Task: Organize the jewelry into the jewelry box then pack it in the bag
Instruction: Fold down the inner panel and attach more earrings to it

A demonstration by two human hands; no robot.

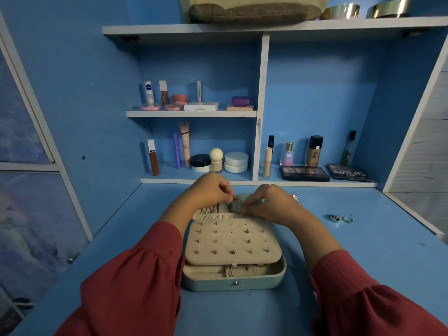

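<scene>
Where shelves rise, blue desk (339,275) (cluttered)

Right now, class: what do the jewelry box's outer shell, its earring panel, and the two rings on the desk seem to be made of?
Jewelry box shell: smooth pale green, probably faux leather or plastic, with a small metal stud at the front.
Earring panel: matte cream, looks like soft suede-like fabric, punched with holes that hold studs.
Rings: shiny silvery metal, going by the bright glints.

Dim, blue-tinted, even lighting; we note soft shadows beneath the shelf (191,113), wide-angle bending of the frame edges, and slight softness throughout.
</scene>
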